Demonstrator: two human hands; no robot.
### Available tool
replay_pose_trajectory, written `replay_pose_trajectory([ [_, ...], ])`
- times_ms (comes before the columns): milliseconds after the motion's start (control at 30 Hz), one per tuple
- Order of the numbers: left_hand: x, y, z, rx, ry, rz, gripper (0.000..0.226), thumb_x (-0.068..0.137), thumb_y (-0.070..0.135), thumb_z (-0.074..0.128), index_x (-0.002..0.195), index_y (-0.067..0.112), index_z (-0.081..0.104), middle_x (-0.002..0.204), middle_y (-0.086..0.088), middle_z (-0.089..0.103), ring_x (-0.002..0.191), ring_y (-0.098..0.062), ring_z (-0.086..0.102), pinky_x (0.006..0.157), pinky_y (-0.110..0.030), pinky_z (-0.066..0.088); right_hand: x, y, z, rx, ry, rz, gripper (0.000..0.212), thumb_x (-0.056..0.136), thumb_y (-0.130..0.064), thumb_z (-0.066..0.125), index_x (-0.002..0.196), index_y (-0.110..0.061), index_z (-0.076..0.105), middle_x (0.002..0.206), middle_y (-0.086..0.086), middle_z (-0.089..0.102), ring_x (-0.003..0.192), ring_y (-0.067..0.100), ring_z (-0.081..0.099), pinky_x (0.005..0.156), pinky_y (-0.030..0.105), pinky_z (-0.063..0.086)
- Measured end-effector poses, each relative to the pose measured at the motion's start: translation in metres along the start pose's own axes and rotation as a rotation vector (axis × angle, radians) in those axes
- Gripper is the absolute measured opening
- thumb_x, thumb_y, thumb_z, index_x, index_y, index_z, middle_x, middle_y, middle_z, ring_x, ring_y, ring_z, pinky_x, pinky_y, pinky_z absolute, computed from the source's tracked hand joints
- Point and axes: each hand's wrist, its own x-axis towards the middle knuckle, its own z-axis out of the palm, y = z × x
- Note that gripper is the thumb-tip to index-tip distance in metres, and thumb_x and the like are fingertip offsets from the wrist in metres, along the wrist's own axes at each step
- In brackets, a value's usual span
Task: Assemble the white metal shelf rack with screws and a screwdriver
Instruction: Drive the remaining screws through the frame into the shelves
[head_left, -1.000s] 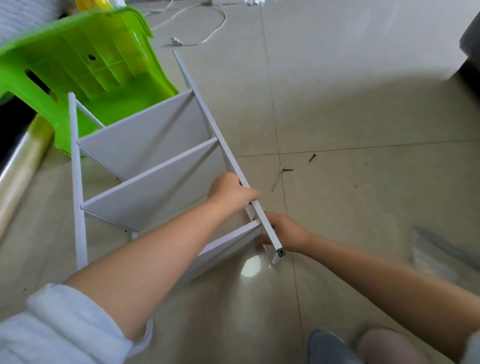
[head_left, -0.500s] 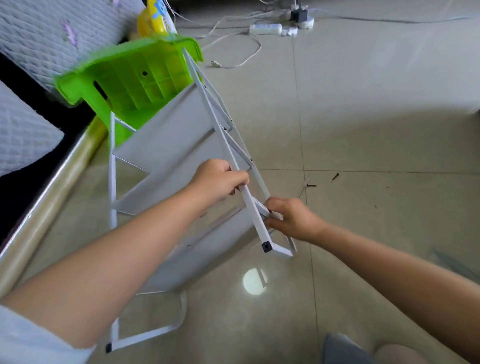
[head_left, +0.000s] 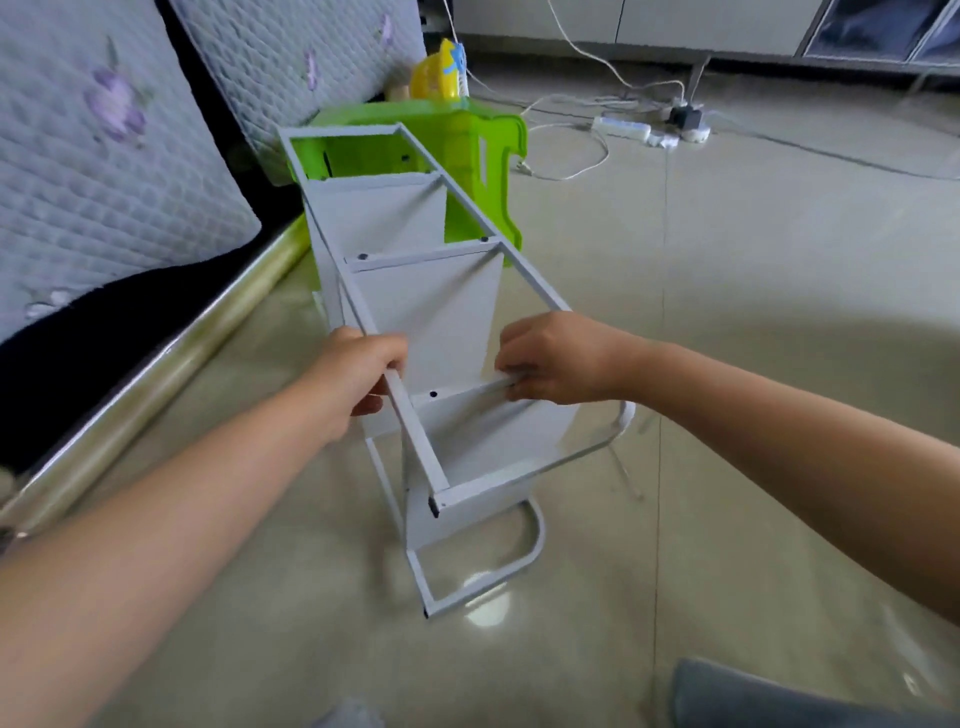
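Firmly, the left hand (head_left: 358, 371) wraps its grip around the white shelf rack's (head_left: 415, 312) upper side rail, while the right hand (head_left: 550, 364) pinches a shelf's front edge. That rack lies on the floor (head_left: 753, 312), its far end against a green plastic stool (head_left: 467, 140).

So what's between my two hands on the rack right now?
In the head view, a white shelf panel of the rack spans the gap between the left hand and the right hand; each hand grips a frame bar.
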Motion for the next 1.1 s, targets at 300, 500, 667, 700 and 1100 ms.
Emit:
replay_pose_trajectory([
  [300, -0.013, -0.025, -0.015, 0.746, 0.199, 0.285, 0.057, 0.082, 0.032, 0.059, 0.131, 0.012, 0.038, 0.13, -0.008, 0.04, 0.124, -0.029, 0.035, 0.097, -0.035, 0.035, 0.009, 0.004, -0.008, -0.049, -0.189, 0.024, 0.03, 0.083, -0.023, 0.066, 0.108, -0.006, 0.065, 0.104, 0.009, 0.062, 0.101, 0.025, 0.053, 0.083, 0.026, 0.036],
  [500, -0.027, -0.019, 0.012, 1.131, -0.131, 0.669, 0.032, 0.088, 0.041, 0.055, 0.069, 0.018, 0.043, 0.079, 0.002, 0.045, 0.097, -0.026, 0.054, 0.067, -0.028, 0.035, 0.001, 0.028, -0.016, -0.296, -0.249, 0.033, 0.021, 0.082, -0.026, 0.064, 0.101, -0.017, 0.067, 0.097, -0.004, 0.066, 0.115, 0.018, 0.043, 0.096, 0.03, 0.027],
  [667, -0.018, -0.027, 0.012, 1.211, -0.135, 0.766, 0.03, 0.094, 0.035, 0.046, 0.073, 0.016, 0.036, 0.081, 0.003, 0.041, 0.096, -0.024, 0.052, 0.064, -0.026, 0.028, -0.007, 0.026, -0.009, -0.375, 0.007, -0.185, 0.009, 0.058, -0.022, 0.068, 0.06, -0.014, 0.065, 0.056, -0.003, 0.061, 0.073, 0.024, 0.064, 0.073, 0.039, 0.049],
  [700, -0.018, -0.028, 0.009, 1.213, -0.161, 0.784, 0.031, 0.094, 0.036, 0.045, 0.073, 0.016, 0.036, 0.076, 0.006, 0.037, 0.092, -0.022, 0.051, 0.063, -0.026, 0.027, -0.008, 0.025, -0.01, -0.359, -0.008, -0.205, 0.009, 0.055, -0.023, 0.067, 0.057, -0.015, 0.063, 0.053, -0.005, 0.059, 0.068, 0.023, 0.064, 0.07, 0.038, 0.049],
  [1100, -0.01, -0.031, -0.003, 1.1, -0.306, 0.958, 0.034, 0.093, 0.036, 0.051, 0.098, 0.005, 0.064, 0.075, 0.003, 0.047, 0.088, -0.022, 0.053, 0.065, -0.028, 0.032, -0.032, 0.006, -0.004, -0.319, -0.019, -0.123, 0.011, 0.052, -0.023, 0.066, 0.048, -0.015, 0.059, 0.045, -0.006, 0.054, 0.059, 0.022, 0.061, 0.059, 0.032, 0.047],
])
